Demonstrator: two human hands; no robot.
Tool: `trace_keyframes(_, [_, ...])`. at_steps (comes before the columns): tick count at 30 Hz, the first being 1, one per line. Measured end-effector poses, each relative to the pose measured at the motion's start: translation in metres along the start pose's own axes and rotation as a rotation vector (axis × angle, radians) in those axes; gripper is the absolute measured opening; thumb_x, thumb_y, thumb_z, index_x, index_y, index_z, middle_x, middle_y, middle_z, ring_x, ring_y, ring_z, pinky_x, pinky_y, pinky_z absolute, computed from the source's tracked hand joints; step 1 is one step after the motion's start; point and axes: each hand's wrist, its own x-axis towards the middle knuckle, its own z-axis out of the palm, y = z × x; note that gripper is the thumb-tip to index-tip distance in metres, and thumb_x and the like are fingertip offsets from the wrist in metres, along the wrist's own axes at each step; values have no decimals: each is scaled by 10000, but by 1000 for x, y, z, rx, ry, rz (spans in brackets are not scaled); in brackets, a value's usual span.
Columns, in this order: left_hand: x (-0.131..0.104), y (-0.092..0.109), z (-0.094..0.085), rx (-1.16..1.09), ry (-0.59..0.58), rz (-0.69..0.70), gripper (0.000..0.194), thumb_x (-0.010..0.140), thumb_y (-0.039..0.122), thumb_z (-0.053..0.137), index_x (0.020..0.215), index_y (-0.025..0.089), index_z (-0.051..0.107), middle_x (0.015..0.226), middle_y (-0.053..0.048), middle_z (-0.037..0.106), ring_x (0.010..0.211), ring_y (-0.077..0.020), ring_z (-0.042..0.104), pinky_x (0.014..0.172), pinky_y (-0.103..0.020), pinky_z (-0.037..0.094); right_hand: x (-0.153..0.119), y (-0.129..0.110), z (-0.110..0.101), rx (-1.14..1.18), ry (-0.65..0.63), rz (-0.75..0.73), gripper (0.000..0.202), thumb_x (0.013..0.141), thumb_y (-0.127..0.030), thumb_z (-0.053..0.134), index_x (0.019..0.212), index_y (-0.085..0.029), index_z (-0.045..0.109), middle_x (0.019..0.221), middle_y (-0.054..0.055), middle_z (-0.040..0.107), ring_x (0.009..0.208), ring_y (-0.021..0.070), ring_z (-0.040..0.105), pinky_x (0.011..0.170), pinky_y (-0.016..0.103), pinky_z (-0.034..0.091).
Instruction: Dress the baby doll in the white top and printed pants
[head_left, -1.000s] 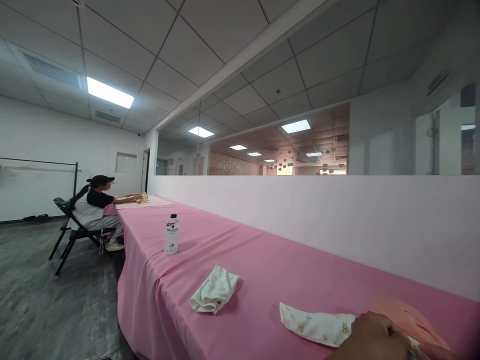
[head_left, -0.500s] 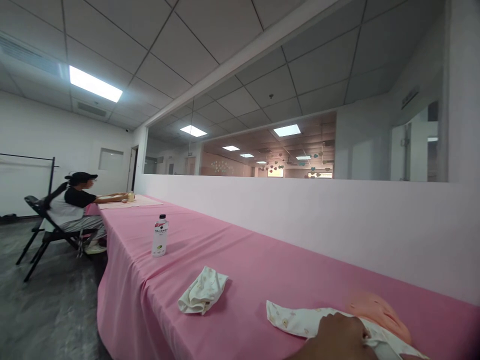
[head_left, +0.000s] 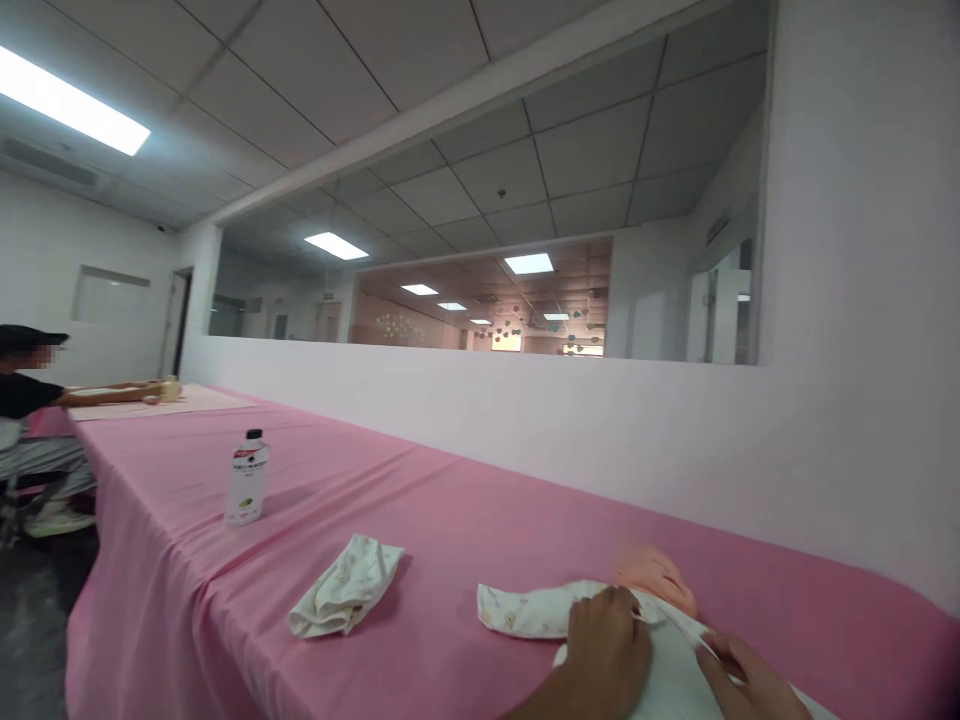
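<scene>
- White cylindrical plastic bottle (head_left: 247, 482): on long pink cloth-covered table (head_left: 450, 560).
- Folded white fabric bundle (head_left: 349, 588): right of bottle.
- White sleeved fabric garment (head_left: 669, 668): right of bundle.

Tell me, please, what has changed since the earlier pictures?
The view has turned right, so the scene sits further left. The right hand, barely visible before, has come into view, seemingly pinching the edge of the patterned garment. The left hand stays on the garment near the doll's head. The bottle and folded cloth remain on the pink tablecloth.
</scene>
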Motion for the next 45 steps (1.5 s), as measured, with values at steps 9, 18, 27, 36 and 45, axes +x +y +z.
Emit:
trace_keyframes(9, [-7, 11, 0, 52, -16, 96, 209, 916, 233, 405, 957, 201, 607, 1033, -18, 685, 934, -189, 596, 801, -288, 378, -34, -21, 5, 346, -17, 140, 407, 702, -515, 602, 922, -184, 689, 841, 53, 729, 847, 266, 666, 712, 318, 521])
trace_keyframes(18, [-9, 11, 1, 146, 0, 156, 209, 939, 232, 403, 844, 189, 584, 936, -4, 678, 812, -163, 584, 674, -282, 320, -42, -35, 7, 294, -23, 70, 373, 714, -493, 609, 884, -175, 702, 883, 57, 733, 881, 252, 662, 813, 315, 496])
trace_keyframes(27, [-8, 6, 10, 185, -3, 227, 163, 933, 194, 411, 904, 185, 572, 961, -16, 670, 834, -182, 596, 669, -284, 309, -49, -40, 15, 333, -20, 47, 363, 759, -504, 586, 865, -181, 711, 826, 29, 715, 774, 212, 621, 701, 270, 486])
trace_keyframes(36, [-8, 2, 13, 149, 37, 253, 167, 911, 182, 401, 855, 181, 558, 892, -20, 666, 747, -166, 568, 597, -293, 246, -48, -32, 20, 194, -23, -55, 326, 828, -455, 546, 983, -199, 675, 1033, 53, 697, 929, 219, 615, 844, 304, 458])
trace_keyframes(45, [-4, 2, 10, -79, 27, 143, 156, 835, 251, 458, 708, 183, 518, 805, -25, 668, 717, -160, 539, 614, -281, 288, -48, -33, 17, -78, -35, -174, 278, 854, -399, 450, 910, -225, 659, 1027, 42, 674, 988, 230, 589, 887, 360, 424])
